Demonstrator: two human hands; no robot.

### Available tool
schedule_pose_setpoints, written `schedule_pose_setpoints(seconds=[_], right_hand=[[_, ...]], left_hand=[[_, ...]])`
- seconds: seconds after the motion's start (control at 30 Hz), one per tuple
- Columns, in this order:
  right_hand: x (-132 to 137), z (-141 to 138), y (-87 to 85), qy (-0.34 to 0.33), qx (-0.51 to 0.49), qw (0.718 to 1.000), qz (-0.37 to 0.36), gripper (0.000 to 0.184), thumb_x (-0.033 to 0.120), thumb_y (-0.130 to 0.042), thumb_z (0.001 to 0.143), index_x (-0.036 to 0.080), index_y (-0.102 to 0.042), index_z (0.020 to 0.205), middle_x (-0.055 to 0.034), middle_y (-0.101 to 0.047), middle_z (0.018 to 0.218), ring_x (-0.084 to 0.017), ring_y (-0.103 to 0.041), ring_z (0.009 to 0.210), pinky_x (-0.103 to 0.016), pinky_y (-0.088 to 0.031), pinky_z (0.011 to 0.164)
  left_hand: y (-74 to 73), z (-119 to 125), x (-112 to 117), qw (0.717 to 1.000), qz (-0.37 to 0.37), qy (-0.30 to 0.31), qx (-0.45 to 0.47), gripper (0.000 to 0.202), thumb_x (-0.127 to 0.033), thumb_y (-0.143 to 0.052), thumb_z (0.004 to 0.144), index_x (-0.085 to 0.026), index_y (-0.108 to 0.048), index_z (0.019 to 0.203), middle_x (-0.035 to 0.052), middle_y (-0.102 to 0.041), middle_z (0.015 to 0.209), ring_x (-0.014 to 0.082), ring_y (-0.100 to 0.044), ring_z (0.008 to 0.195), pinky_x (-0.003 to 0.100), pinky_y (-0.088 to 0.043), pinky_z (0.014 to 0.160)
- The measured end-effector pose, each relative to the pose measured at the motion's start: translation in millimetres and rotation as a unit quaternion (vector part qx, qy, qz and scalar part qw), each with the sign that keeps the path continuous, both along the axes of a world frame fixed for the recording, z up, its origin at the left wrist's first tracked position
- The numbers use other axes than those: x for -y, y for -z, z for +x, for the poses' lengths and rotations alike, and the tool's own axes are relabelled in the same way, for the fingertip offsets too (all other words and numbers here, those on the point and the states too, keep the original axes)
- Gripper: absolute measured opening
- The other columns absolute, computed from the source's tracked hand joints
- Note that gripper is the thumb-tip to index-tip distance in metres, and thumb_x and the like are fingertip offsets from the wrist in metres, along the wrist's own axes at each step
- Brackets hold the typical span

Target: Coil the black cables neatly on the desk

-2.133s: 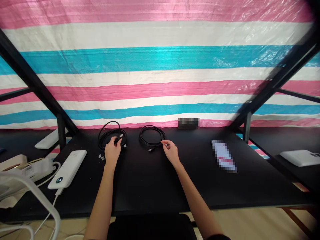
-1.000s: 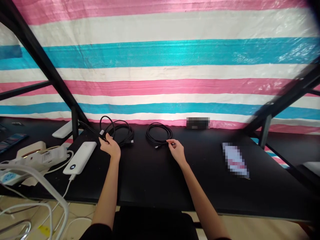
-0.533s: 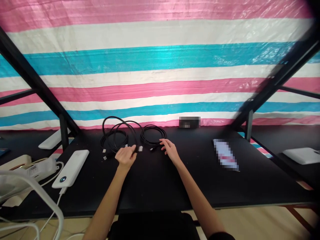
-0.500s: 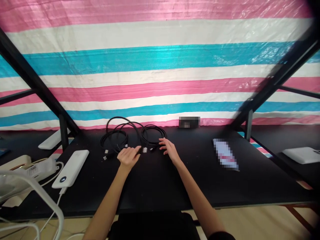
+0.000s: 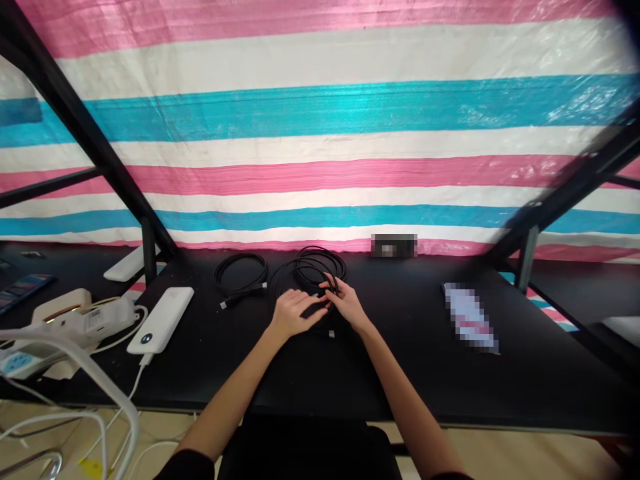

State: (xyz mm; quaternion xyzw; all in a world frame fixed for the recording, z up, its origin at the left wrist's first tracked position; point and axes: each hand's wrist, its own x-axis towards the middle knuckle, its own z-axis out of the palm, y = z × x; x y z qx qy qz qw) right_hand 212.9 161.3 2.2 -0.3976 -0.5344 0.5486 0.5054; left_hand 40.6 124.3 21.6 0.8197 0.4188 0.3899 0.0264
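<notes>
Both left hand point(image 5: 295, 312) and right hand point(image 5: 347, 305) meet at cables point(image 5: 296, 268), lower centre, each grip's closure impossible to tell.

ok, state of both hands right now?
Left hand: at the overlapping black cables, grip can't be told.
Right hand: at the same cables, grip can't be told.

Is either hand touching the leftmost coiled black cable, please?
No, the left hand and right hand are at black cables farther right.
</notes>
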Motion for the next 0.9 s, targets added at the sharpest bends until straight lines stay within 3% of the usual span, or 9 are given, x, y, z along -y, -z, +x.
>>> schedule_pose_setpoints(seconds=[0.1, 0.2, 0.27, 0.37, 0.5, 0.63, 0.73, 0.83, 0.9], right_hand=[[-1, 2, -2.9, -0.004, -0.011, 1.0, 0.012, 0.046, 0.036, -0.065, 0.071, 0.022, -0.06, 0.114, -0.0043, -0.066, 0.09, -0.015, -0.066, 0.066, -0.025, -0.051, 0.051], [1, 3, -7.6, -0.005, -0.035, 0.999, 0.016, 0.038, 0.034, -0.066, 0.072, 0.022, -0.063, 0.109, -0.0039, -0.067, 0.089, -0.015, -0.066, 0.068, -0.024, -0.05, 0.053], [4, 4, -10.7, -0.011, -0.046, 0.999, 0.013, 0.035, 0.033, -0.067, 0.073, 0.023, -0.065, 0.106, -0.004, -0.067, 0.091, -0.015, -0.065, 0.07, -0.024, -0.05, 0.054], [7, 5, -15.1, -0.024, -0.025, 0.999, 0.008, 0.028, 0.035, -0.066, 0.074, 0.02, -0.068, 0.098, -0.0048, -0.068, 0.089, -0.015, -0.064, 0.071, -0.024, -0.05, 0.054], [8, 6, -17.7, -0.025, 0.001, 1.0, 0.015, 0.034, 0.039, -0.066, 0.073, 0.021, -0.068, 0.102, -0.0054, -0.068, 0.093, -0.015, -0.064, 0.071, -0.022, -0.05, 0.049], [6, 4, -14.6, -0.017, 0.01, 1.0, 0.018, 0.041, 0.046, -0.059, 0.079, 0.021, -0.065, 0.11, -0.0058, -0.068, 0.09, -0.014, -0.064, 0.067, -0.023, -0.052, 0.049], [4, 5, -12.9, 0.052, -0.004, 0.998, 0.029, 0.044, 0.053, -0.052, 0.082, 0.018, -0.068, 0.103, -0.0078, -0.069, 0.089, -0.016, -0.065, 0.075, -0.025, -0.055, 0.057], [1, 11, -15.3, 0.121, -0.07, 0.99, 0.031, 0.052, 0.062, -0.049, 0.079, 0.017, -0.069, 0.098, -0.0092, -0.069, 0.091, -0.018, -0.065, 0.081, -0.028, -0.056, 0.061], [-2, 17, -18.9, 0.155, -0.135, 0.978, 0.018, 0.054, 0.065, -0.051, 0.076, 0.018, -0.068, 0.096, -0.0078, -0.068, 0.087, -0.019, -0.066, 0.079, -0.029, -0.057, 0.059]], left_hand=[[-8.0, -13, -2, 0.976, 0.073, -0.173, 0.112, 0.023, -0.039, -0.055, 0.082, -0.023, -0.07, 0.089, 0.0088, -0.067, 0.087, 0.0225, -0.061, 0.086, 0.039, -0.04, 0.084], [-11.6, -24, -10, 0.937, 0.026, -0.264, 0.229, 0.037, -0.041, -0.047, 0.086, -0.021, -0.059, 0.115, 0.0114, -0.061, 0.114, 0.0239, -0.054, 0.106, 0.04, -0.036, 0.092], [-10.4, -28, -17, 0.917, -0.075, -0.232, 0.316, 0.044, -0.046, -0.039, 0.089, -0.02, -0.053, 0.122, 0.0111, -0.06, 0.115, 0.0209, -0.056, 0.103, 0.035, -0.041, 0.087], [-7.0, -27, -25, 0.854, -0.254, -0.123, 0.437, 0.051, -0.055, -0.037, 0.087, -0.017, -0.055, 0.116, 0.0059, -0.066, 0.083, 0.0146, -0.061, 0.069, 0.026, -0.045, 0.062], [-9.4, -27, -25, 0.778, -0.375, -0.034, 0.503, 0.047, -0.058, -0.056, 0.075, -0.015, -0.062, 0.092, -0.0082, -0.041, 0.043, 0.0066, -0.038, 0.031, 0.02, -0.027, 0.034], [-18.3, -37, -23, 0.773, -0.327, -0.023, 0.544, 0.04, -0.055, -0.057, 0.077, -0.015, -0.061, 0.08, -0.0103, -0.031, 0.035, 0.004, -0.026, 0.028, 0.017, -0.017, 0.031], [-22.9, -46, -24, 0.773, -0.288, -0.035, 0.564, 0.04, -0.053, -0.057, 0.078, -0.014, -0.063, 0.083, -0.0114, -0.025, 0.033, 0.0031, -0.017, 0.027, 0.018, -0.009, 0.031], [-22.7, -57, -27, 0.775, -0.268, -0.082, 0.566, 0.043, -0.055, -0.057, 0.076, -0.014, -0.064, 0.085, -0.0117, -0.022, 0.035, 0.0033, -0.014, 0.028, 0.02, -0.008, 0.033], [-19.4, -65, -30, 0.799, -0.257, -0.134, 0.526, 0.044, -0.056, -0.054, 0.077, -0.014, -0.065, 0.085, -0.011, -0.02, 0.037, 0.0042, -0.015, 0.03, 0.021, -0.01, 0.035]])
